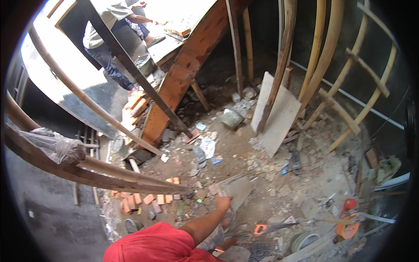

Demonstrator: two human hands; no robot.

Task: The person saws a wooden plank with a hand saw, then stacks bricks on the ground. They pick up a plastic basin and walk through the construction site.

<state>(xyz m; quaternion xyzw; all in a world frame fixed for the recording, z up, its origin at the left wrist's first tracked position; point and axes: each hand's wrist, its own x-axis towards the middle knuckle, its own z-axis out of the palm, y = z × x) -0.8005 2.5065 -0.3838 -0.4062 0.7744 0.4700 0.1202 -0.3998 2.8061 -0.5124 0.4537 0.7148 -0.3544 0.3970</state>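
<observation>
My red-sleeved left arm reaches up from the bottom of the view. My left hand [224,201] is closed on the edge of a flat grey board [239,191] held above the rubble-strewn ground. My sandaled feet show beneath it. To the right of them lies a hand saw [279,227] with an orange handle. Broken bricks [149,198] are scattered to the left, beside the lower ends of slanting poles [109,172]. My right hand is out of view.
A co-worker in a grey shirt [100,35] bends in the bright opening beyond an orange slanted plank [183,74]. Upright bamboo poles [318,65] and a pale leaning panel [283,122] stand right. An orange tool [349,229] and bucket [305,242] sit lower right.
</observation>
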